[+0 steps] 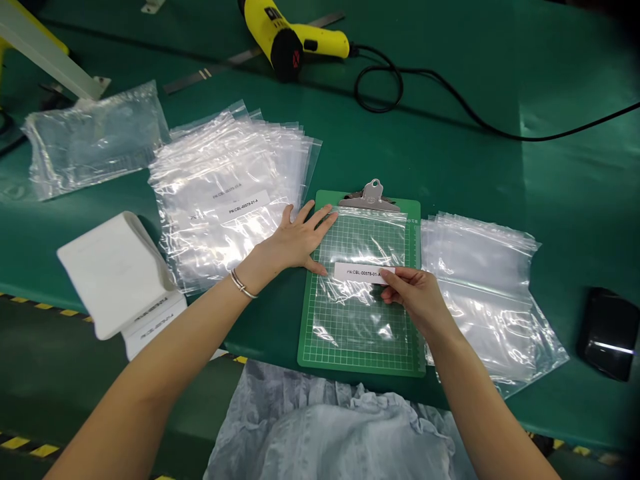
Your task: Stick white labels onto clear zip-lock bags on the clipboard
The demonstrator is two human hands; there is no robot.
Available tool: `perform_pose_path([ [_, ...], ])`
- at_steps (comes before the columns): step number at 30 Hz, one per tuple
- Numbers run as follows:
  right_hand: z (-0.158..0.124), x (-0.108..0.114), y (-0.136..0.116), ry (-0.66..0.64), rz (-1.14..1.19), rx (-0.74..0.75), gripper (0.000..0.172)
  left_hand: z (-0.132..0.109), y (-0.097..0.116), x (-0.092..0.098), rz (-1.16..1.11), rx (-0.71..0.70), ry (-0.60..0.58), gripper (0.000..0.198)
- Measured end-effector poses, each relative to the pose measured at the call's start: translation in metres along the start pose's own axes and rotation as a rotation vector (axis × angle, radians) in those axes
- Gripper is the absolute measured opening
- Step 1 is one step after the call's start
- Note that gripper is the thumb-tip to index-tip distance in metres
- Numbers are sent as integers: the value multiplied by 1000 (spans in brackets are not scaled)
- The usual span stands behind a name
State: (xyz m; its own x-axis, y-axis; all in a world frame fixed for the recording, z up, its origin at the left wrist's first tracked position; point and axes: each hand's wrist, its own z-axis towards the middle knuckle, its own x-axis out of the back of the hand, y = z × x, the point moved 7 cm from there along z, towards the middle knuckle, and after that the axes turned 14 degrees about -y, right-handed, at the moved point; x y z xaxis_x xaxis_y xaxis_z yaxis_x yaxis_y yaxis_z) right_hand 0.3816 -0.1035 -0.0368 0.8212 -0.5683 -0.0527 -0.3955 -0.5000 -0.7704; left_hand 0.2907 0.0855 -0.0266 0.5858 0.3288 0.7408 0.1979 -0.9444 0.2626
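A clear zip bag (pixel 360 327) lies flat on a green gridded clipboard (pixel 363 363), its top edge just below the metal clip (pixel 373 197). My right hand (pixel 417 297) pinches the right end of a white printed label (pixel 357 272), which is over the middle of the bag. With fingers spread, my left hand (pixel 303 241) rests at the left edge of the clipboard and bag. Left of it is a fanned pile of clear bags (pixel 210 233), the top one bearing a label. More clear bags (pixel 487 293) are stacked right of the clipboard.
A folded white label strip (pixel 120 273) lies at the left near the table edge. Behind it is a clear plastic bag (pixel 100 140). A yellow heat gun (pixel 275 40) with a black cord and a metal ruler (pixel 220 70) lie at the back. A black object (pixel 610 333) sits far right.
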Motion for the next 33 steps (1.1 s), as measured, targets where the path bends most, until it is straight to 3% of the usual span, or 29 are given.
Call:
perform_pose_path([
  [14,0,-2,-2,49,-61,-11,36,-1,0,1,-25,-6,-4,110],
  [26,2,-6,-3,103,-171,21,24,-4,3,6,25,77,-57,109],
  [29,2,-7,-4,108,-187,38,21,-12,9,10,47,99,-1,106],
  [33,1,-8,-6,119,-194,54,18,-28,37,9,86,122,188,91],
])
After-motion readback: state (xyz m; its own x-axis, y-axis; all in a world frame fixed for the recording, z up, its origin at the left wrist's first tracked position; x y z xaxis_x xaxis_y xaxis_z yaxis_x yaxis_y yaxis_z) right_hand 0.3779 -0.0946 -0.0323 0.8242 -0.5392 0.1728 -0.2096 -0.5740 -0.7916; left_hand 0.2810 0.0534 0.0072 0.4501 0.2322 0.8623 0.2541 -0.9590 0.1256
